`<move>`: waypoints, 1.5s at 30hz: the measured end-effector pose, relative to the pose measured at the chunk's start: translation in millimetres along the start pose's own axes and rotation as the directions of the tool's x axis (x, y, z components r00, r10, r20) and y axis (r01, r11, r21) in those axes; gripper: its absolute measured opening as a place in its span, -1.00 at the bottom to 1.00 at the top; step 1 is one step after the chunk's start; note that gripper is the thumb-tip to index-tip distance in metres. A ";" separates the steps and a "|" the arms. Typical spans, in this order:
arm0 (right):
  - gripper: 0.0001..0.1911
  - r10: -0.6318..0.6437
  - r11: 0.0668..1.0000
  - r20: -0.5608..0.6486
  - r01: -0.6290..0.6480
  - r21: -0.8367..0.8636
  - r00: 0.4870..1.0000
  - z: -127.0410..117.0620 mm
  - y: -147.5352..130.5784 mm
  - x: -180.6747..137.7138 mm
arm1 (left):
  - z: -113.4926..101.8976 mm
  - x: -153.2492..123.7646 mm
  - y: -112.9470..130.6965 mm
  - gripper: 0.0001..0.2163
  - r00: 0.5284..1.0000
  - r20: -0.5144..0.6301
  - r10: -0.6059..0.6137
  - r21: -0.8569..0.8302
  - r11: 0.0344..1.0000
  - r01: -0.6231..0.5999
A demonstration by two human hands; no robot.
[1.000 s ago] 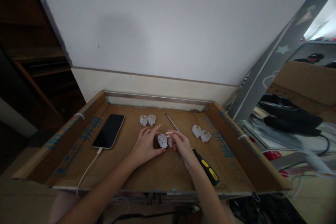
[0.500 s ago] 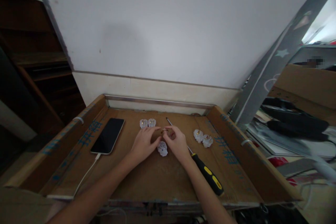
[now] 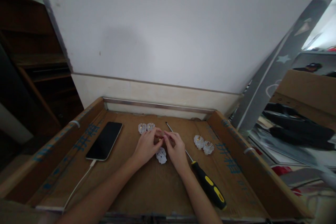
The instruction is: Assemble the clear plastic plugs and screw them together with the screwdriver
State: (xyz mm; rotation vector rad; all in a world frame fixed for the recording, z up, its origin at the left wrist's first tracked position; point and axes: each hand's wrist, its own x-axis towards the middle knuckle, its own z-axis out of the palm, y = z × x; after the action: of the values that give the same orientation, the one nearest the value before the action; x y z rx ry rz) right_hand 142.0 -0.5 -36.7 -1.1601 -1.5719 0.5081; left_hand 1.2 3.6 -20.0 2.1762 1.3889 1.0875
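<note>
My left hand [image 3: 147, 146] and my right hand [image 3: 176, 150] meet above the middle of the cardboard, fingertips bent together. Between them is something small with a metallic glint, mostly hidden by the fingers. Just below the fingertips lies a clear plastic piece [image 3: 161, 155] with dark holes in it. Beyond my left hand sits a pair of round clear plastic pieces [image 3: 142, 128] with brass-coloured metal inside. A similar pair [image 3: 203, 144] rests to the right of my right hand. The screwdriver [image 3: 209, 183], black and yellow, slants beneath my right wrist's outer side, its shaft running past the hand.
A black phone [image 3: 104, 141] with a white cable [image 3: 78, 183] lies on the left. Raised cardboard sides [image 3: 249, 157] edge the work surface, and a white wall [image 3: 168, 35] stands behind it. Papers and dark items crowd a surface at the right.
My fingertips have come closer together, the left ones curling in around the small thing. The whole view has shifted slightly; the plastic pieces and screwdriver keep their places on the cardboard.
</note>
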 end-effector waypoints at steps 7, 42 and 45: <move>-0.72 0.112 0.990 -0.081 -0.105 0.092 0.990 -0.6 5.3 0.5 | 0.4 -1.2 -3.7 -0.72 1.000 -0.011 -0.001 -0.008 1.000 0.001; -0.61 0.425 0.409 0.495 -0.649 0.641 0.758 -16.8 -9.2 5.9 | -12.4 -9.5 -7.7 -0.94 0.945 -0.179 0.272 0.207 0.950 -0.234; -0.65 0.416 0.398 0.509 -0.655 0.643 0.753 -16.5 -11.1 6.0 | -11.6 -10.3 -8.4 -0.95 0.942 -0.170 0.289 0.243 0.939 -0.244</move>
State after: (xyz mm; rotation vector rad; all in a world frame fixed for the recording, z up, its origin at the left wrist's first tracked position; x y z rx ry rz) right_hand 152.7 -4.1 -19.3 -0.8499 -0.8807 1.7092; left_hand -15.1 -2.9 -22.1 2.5329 1.3796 1.3436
